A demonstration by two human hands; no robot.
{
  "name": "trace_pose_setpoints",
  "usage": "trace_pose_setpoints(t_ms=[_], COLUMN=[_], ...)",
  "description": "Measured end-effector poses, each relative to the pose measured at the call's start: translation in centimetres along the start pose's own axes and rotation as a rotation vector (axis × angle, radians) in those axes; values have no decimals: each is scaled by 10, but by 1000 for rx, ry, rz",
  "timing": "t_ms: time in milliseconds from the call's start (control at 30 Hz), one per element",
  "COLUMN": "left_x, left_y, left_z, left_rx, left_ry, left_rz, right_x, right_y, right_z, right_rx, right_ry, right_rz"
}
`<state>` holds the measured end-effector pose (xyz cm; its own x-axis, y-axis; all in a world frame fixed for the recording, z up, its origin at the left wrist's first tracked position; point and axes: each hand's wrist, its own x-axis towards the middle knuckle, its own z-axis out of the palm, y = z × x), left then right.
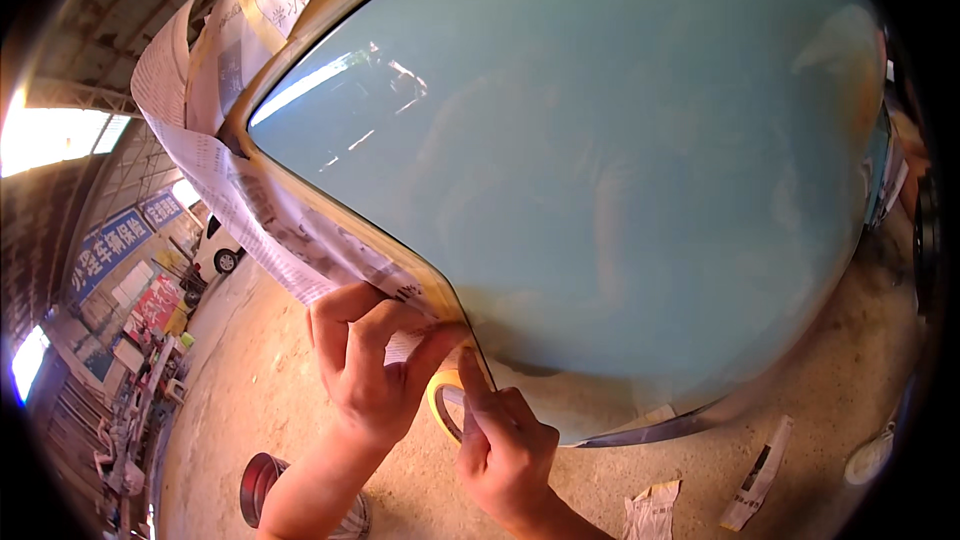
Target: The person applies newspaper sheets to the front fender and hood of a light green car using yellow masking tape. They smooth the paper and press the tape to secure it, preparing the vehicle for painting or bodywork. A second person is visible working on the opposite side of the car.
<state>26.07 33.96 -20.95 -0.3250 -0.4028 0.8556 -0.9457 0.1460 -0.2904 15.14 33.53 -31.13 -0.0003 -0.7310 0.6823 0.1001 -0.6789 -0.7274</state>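
Observation:
A large, glossy pale blue car panel (600, 170) fills most of the view, its left edge lined with yellowish masking tape (436, 290). Newspaper (265, 205) hangs along that edge under the tape. At the panel's lower left corner, my left hand (365, 365) pinches the tape and paper edge, its fingers curled. Just to the right, my right hand (507, 445) grips a yellow roll of masking tape (437, 405), with one finger stretched along the panel's edge. The roll is partly hidden by my fingers.
Below the panel lies a concrete floor with torn newspaper scraps (655, 510) and a can (258, 485) beside my left forearm. A white car (215, 250) stands far left, near cluttered items along the wall. Part of another person (908, 155) shows at the right rim.

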Motion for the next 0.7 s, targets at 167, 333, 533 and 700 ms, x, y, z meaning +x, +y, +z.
trace_pose_setpoints(t_ms=[167,333,533,700], left_x=[0,2,-1,-2], left_y=[5,11,8,9], left_z=[-9,-2,-5,-4], left_rx=[81,62,80,73], left_ry=[-83,-90,-97,-89], left_rz=[28,59,68,69], right_x=[-14,-58,-54,-50], right_y=[-1,3,21,23], right_z=[2,22,8,10], right_rx=[-78,139,91,76], right_ry=[-13,246,176,109], right_rz=[5,31,23,103])
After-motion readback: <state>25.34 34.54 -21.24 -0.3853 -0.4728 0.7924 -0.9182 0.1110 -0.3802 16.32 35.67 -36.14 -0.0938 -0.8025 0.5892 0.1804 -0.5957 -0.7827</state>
